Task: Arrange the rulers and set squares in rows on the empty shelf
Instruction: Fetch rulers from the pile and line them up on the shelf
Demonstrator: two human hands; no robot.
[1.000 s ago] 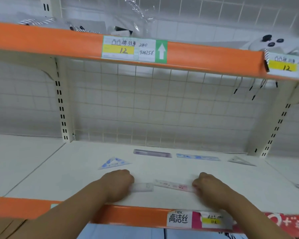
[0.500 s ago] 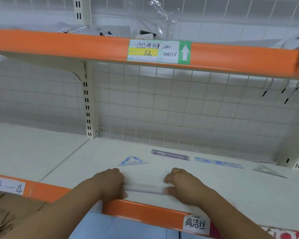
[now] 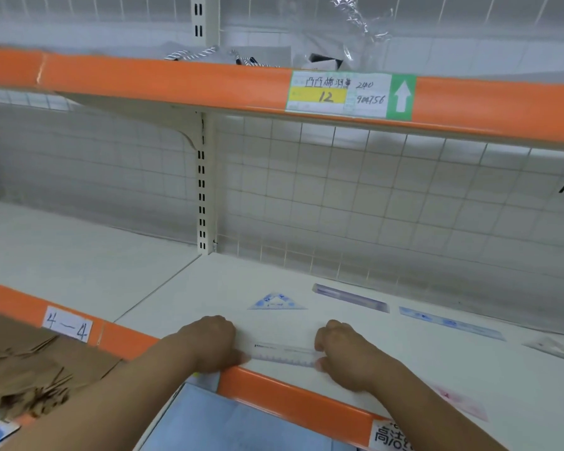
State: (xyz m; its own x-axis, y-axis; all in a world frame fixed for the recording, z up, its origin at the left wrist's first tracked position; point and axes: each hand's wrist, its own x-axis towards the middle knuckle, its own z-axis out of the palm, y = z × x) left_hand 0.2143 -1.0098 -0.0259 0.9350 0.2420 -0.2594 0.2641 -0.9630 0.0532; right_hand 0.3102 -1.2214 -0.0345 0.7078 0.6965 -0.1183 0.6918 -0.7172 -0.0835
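Back row laid, front row barely begun.
The left hand [image 3: 209, 345] and right hand [image 3: 349, 356], fingers curled, seem to pinch the ends of a clear ruler [image 3: 284, 354] at the shelf's [image 3: 209, 288] front edge; a pink ruler [image 3: 463, 402] beside it looks askew.

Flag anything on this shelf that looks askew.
The pink ruler, front right beside the right forearm, seems slanted against the orange shelf edge, while the clear ruler held between the left hand and right hand lies parallel to it. Nothing looks damaged.
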